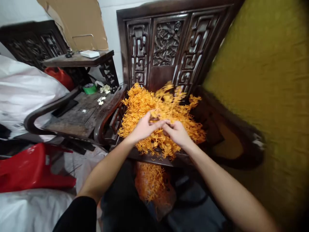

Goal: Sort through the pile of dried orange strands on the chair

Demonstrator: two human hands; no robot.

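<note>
Pinching the orange sprig (pixel 169 102) over the orange heap (pixel 138 104), your left hand (pixel 144 126) and right hand (pixel 179 132) are holding fingers (pixel 167 129) narrow — it's probably feeling light and springy, its base taking your grip best.

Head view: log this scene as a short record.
Left hand: touching or nearly touching the right, over the orange pile
Right hand: bent inward, beside the left
At the hands: blurred orange sprigs, exact grip unclear
Orange pile: on a dark wooden chair
Below: clear bag with more orange material
Left of picture: red plastic seat, green tape roll
</note>
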